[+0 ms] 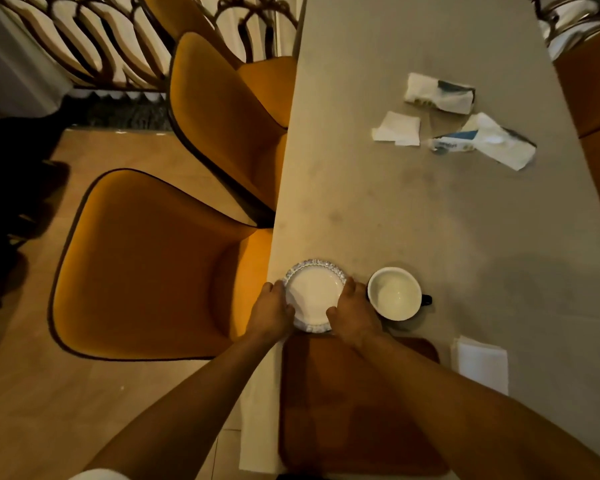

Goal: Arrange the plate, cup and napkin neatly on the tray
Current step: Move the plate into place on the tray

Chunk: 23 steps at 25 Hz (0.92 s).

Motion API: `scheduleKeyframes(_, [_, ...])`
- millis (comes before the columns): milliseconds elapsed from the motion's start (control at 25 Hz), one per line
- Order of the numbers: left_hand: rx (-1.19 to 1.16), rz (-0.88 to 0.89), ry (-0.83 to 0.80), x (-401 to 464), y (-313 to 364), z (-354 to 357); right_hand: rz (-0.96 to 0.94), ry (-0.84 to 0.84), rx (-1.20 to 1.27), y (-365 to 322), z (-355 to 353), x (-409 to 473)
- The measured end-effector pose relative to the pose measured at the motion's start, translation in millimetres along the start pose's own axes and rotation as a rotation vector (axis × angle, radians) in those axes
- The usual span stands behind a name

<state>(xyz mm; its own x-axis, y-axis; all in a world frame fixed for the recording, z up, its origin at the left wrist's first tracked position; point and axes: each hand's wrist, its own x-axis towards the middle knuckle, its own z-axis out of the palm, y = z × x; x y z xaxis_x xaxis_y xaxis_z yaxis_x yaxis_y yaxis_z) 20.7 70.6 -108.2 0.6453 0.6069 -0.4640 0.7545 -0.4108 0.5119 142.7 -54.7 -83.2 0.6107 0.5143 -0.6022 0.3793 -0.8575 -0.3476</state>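
Note:
A small white plate (pixel 313 292) with a patterned rim lies on the table just beyond the far edge of a brown wooden tray (pixel 329 410). My left hand (pixel 270 313) grips the plate's left rim and my right hand (pixel 354 311) grips its right rim. Right of the plate, off the tray, a white cup (pixel 394 293) with a dark handle stands upright. A folded white napkin (pixel 480 363) lies on the table to the right of the tray. My forearms cross over the tray and hide part of it.
The beige table (pixel 430 209) has its left edge close to the plate. Further back lie a loose tissue (pixel 397 129) and two tissue packs (pixel 440 93) (pixel 485 140). Two orange chairs (pixel 146 265) (pixel 229 112) stand left of the table.

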Motion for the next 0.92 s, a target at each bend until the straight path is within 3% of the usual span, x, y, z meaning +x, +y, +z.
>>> scheduleKeyframes(200, [-0.198,-0.072,0.117,1.9,-4.9,2.6,0.061,0.054,0.187,-2.9,4.9,1.8])
scheduleKeyframes(480, [-0.374,-0.167,0.217,-42.1,-16.7,3.0,-0.024,0.144,0.452,18.2,9.8,-28.7])
scheduleKeyframes(920, [-0.335,-0.245,-0.002,-113.5,-47.7,30.2,-0.016,0.059,0.536,74.9,62.2,-96.6])
